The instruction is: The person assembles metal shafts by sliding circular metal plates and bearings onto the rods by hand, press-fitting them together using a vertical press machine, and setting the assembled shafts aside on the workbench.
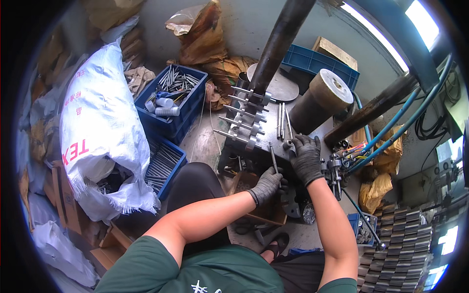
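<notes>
My left hand, in a dark grey glove, is closed round the lower end of a slim metal rod, which points up and away from me. Close to the right of it, my right hand, gloved alike, has its fingers curled at a short grey metal cylinder. Part of that piece is hidden by the thumb and fingers. Just beyond the hands, several loose metal rods lie on the steel machine table. Along its left edge runs a row of metal clamps with pins sticking out leftward.
A thick steel cylinder stands behind my right hand, between dark posts. Blue hoses curve at the right. Blue crates of metal rods and a white woven sack are leftward. Stacked metal bars fill the lower right.
</notes>
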`<state>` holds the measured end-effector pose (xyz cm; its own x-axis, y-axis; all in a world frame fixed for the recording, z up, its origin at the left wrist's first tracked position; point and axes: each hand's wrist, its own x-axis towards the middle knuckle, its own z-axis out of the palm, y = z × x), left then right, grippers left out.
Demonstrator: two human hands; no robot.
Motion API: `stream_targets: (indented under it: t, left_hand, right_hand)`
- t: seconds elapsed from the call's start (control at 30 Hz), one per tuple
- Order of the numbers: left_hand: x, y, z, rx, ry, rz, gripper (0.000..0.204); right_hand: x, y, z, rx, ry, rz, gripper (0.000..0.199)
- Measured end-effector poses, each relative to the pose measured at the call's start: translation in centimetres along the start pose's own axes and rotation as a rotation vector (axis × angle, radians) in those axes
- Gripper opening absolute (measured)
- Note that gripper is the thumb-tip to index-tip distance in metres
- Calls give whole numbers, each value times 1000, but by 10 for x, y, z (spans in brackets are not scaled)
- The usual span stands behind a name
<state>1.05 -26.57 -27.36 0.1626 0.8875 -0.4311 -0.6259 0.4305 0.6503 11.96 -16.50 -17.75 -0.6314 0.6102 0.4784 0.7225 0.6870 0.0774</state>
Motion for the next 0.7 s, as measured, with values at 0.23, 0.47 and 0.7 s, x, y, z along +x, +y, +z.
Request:
stream_targets:
  t: [0.23,0.47,0.7]
  left_hand:
    - [-8,2,4,90,-70,77,31]
    - [-38,-3,19,124,-217,223,35]
    - [-78,-15,28,294,-480,2,37]
  right_hand:
    - [-1,4,20,29,-58,-28,19]
    - [-60,-8,-36,937,198,551,17]
    - [-179,-37,-90,1697,273,1236,35]
